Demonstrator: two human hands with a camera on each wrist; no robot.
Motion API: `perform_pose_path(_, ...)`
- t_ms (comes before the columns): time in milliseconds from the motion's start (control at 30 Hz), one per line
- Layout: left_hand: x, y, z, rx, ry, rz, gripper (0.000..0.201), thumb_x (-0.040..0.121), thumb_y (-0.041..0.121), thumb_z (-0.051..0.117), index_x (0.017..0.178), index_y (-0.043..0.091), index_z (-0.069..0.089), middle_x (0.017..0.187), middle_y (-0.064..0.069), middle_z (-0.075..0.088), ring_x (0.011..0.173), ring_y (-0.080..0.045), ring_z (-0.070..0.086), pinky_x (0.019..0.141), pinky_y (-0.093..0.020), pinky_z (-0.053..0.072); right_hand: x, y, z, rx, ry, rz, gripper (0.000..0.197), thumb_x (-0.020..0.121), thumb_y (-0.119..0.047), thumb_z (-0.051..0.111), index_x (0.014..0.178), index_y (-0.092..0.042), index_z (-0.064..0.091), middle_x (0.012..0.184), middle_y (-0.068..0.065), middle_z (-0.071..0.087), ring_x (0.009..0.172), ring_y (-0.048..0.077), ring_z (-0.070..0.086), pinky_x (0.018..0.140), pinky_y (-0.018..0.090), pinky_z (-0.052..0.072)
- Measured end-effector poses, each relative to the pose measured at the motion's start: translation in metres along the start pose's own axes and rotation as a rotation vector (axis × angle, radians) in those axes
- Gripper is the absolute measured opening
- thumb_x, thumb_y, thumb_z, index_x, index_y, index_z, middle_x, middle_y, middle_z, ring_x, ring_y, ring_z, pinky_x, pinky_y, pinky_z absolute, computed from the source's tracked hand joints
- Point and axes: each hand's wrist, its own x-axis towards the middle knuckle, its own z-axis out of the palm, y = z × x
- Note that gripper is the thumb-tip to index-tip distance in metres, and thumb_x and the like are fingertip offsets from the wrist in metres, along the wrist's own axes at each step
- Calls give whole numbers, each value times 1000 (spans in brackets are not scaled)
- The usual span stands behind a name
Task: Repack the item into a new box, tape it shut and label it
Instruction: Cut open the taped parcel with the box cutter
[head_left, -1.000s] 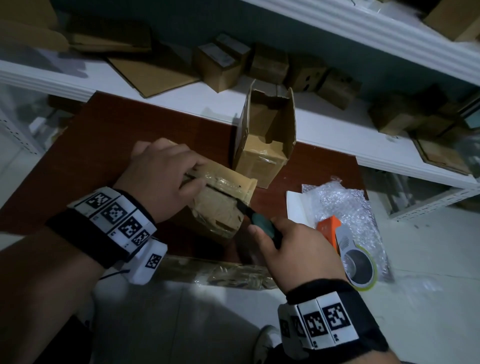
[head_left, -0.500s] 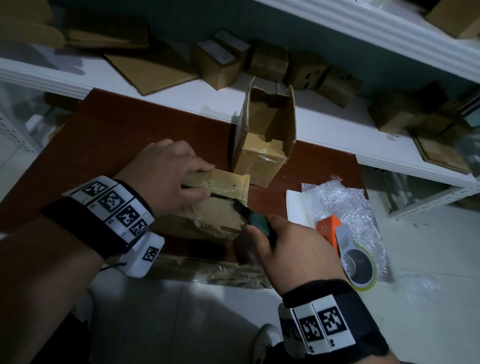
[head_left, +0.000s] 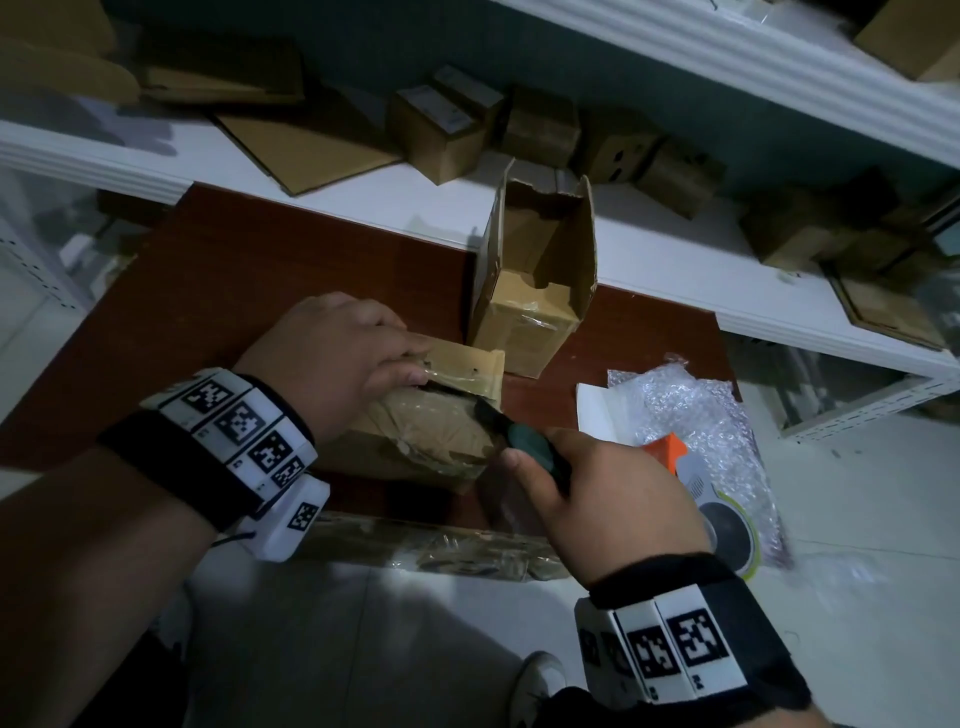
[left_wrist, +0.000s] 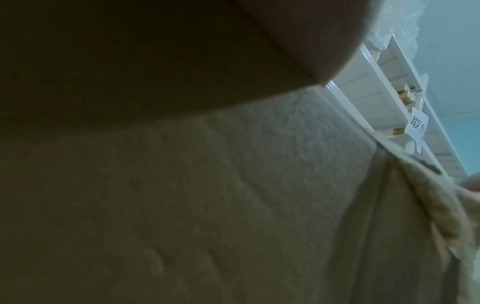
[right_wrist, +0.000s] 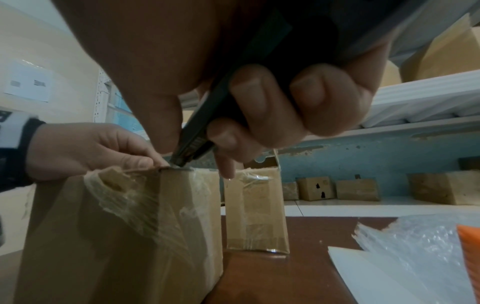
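Observation:
A taped, worn cardboard box stands on the dark red table. My left hand grips its top flap, fingers curled over the edge. My right hand holds a dark green utility knife, its tip at the box's top seam. An open empty cardboard box stands just behind. The left wrist view shows only cardboard close up.
Bubble wrap and a white sheet lie to the right, with an orange tape dispenser on them. Small boxes and flat cardboard sit on the white shelf behind. Crumpled tape hangs at the table's front edge.
The knife has moved along the box's top seam, towards my left hand. My left hand keeps hold of the flap, which sits a little lower and flatter.

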Motion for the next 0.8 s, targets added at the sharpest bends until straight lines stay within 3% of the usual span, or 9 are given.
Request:
perform_pose_path(100, -1, 1, -2, 6, 16, 9, 42, 96, 54, 43, 131, 38, 61, 130, 9, 60, 120, -21, 48, 95, -35, 33, -3, -5, -4, 65, 35, -21, 44, 92, -73, 36, 111, -34, 44, 74, -6, 54, 81, 21, 65, 56, 33, 40)
perform_pose_path(167, -2, 1, -1, 4, 37, 16, 42, 97, 54, 41, 129, 37, 63, 128, 8, 62, 117, -22, 50, 91, -33, 32, -3, -11, -6, 90, 26, -36, 35, 93, -71, 40, 98, -37, 33, 72, -10, 43, 69, 19, 52, 49, 26, 30)
perform_pose_path(267, -2, 1, 0, 6, 32, 15, 44, 96, 55, 41, 128, 36, 64, 127, 7, 63, 116, -23, 51, 92, -36, 35, 2, -14, -6, 54, 19, -35, 30, 94, -69, 41, 101, -40, 42, 74, -9, 39, 68, 16, 41, 48, 21, 23)
perform_pose_path(400, -3, 1, 0, 10, 29, 29, 49, 95, 58, 35, 125, 34, 66, 122, 5, 65, 110, -25, 54, 90, -40, 40, 7, -17, -1, 46, 43, -13, 39, 94, -68, 42, 118, -39, 53, 77, -8, 44, 72, 19, 50, 50, 27, 31)
perform_pose_path(467, -3, 2, -1, 10, 23, 20, 43, 95, 54, 43, 126, 34, 65, 124, 5, 64, 112, -25, 53, 91, -40, 38, 9, -20, 3, 36, 48, -1, 41, 94, -68, 42, 120, -38, 55, 85, -5, 53, 83, 22, 61, 58, 31, 41)
perform_pose_path(567, -3, 3, -1, 5, 22, 2, 41, 95, 52, 45, 130, 36, 62, 127, 7, 61, 117, -22, 49, 95, -38, 34, 11, -21, 7, 20, 46, 30, 46, 95, -68, 40, 120, -36, 60, 95, -2, 64, 89, 23, 64, 65, 34, 50)
perform_pose_path(800, -2, 0, 2, -21, 1, -8, 55, 90, 64, 32, 130, 40, 61, 128, 10, 59, 118, -20, 45, 99, -40, 33, 6, -14, -1, -17, 18, 91, 49, 94, -71, 38, 126, -39, 58, 104, -1, 65, 97, 24, 65, 70, 34, 51)
